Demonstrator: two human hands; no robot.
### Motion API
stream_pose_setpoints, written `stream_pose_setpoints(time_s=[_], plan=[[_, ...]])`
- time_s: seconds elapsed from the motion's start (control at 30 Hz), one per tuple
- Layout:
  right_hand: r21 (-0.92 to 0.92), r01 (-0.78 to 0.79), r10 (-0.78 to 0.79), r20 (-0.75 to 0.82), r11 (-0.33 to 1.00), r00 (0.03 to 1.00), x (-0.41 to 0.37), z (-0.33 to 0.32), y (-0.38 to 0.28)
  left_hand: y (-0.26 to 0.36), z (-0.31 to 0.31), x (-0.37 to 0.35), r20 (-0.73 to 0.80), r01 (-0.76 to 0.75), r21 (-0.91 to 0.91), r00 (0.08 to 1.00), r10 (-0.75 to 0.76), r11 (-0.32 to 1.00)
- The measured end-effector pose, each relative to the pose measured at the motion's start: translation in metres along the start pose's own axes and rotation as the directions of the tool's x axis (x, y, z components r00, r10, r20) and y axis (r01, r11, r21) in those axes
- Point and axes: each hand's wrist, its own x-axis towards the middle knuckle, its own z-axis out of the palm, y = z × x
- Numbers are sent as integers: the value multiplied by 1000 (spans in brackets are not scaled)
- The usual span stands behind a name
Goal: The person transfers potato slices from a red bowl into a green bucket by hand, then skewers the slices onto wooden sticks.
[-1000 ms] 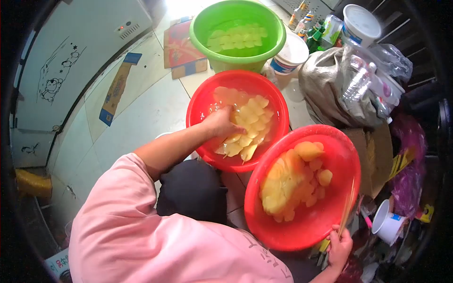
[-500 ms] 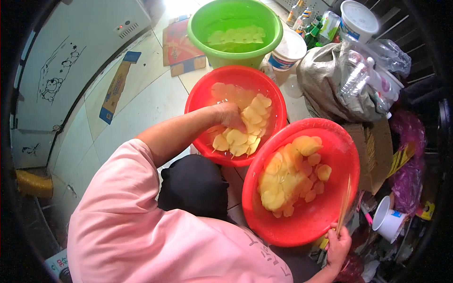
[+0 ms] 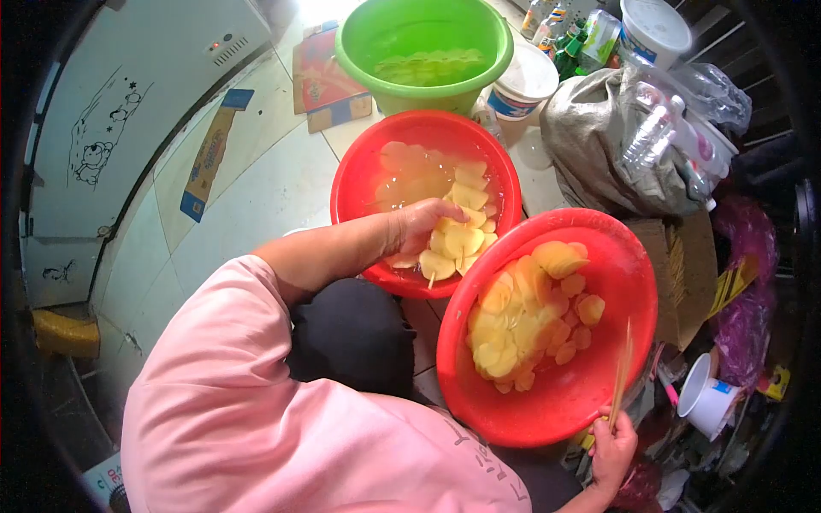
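Note:
My left hand [image 3: 425, 224] is closed on skewered potato slices [image 3: 458, 243] over the far red basin [image 3: 351, 154], where more pale slices lie in water. The nearer red basin [image 3: 633, 256] is tilted and holds a heap of loose yellow slices [image 3: 513, 321]. At its near right rim, my right hand [image 3: 613, 445] is closed around a bundle of thin wooden sticks [image 3: 622, 372] that point upward.
Beyond the basins stands a green tub [image 3: 410, 96] with slices in water. A lidded white bucket [image 3: 526, 81], a grey sack [image 3: 581, 141] with plastic bottles and a cardboard box [image 3: 684, 274] are at the right. Flattened cardboard [image 3: 209, 158] lies on the floor at the left.
My left hand has risen slightly out of the slices with its thumb now showing on top of the skewered ones. My right hand still holds the sticks, in nearly the same place.

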Motion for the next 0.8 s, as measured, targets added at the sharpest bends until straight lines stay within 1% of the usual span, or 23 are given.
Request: stream_pose_setpoints(time_s=[0.07,0.13,0.17,0.23,0.27,0.33,0.47,0.53,0.57,0.63,0.77,0.8], plan=[[4,-2,2,5,1000,1000,0,0,1,-4,-2,9,-7,-8,-24,1000,8,1000],[-4,4,-4,-9,1000,1000,0,2,2,-7,2,8,-9,-28,-123,1000,27,992],[-4,5,-5,-10,1000,1000,0,2,1,-8,2,11,-8,-29,-123,1000,28,992],[-38,-16,16,-7,999,1000,-1,3,-1,-11,-2,19,-24,-124,-160,992,122,979],[-40,-16,16,-6,999,1000,0,3,-1,-11,1,19,-24,-124,-161,992,122,979],[-39,-30,30,-3,999,1000,2,3,2,-10,8,18,-14,-89,-223,996,88,971],[-86,-49,49,4,995,999,2,6,-3,-9,5,28,6,-91,-280,995,97,956],[-108,-43,43,2,993,999,3,6,0,-11,-4,40,5,-146,-318,988,156,937],[-110,-42,42,1,993,999,4,6,0,-10,0,37,6,-146,-319,988,157,936],[-124,-61,63,12,990,998,4,6,-1,-9,7,32,-78,-151,-285,988,134,947],[-126,-49,52,17,991,999,4,7,-5,-8,3,25,-136,-164,-234,981,135,958],[-114,-42,44,19,993,999,4,7,-5,-10,-5,26,-132,-191,-161,977,171,968]])
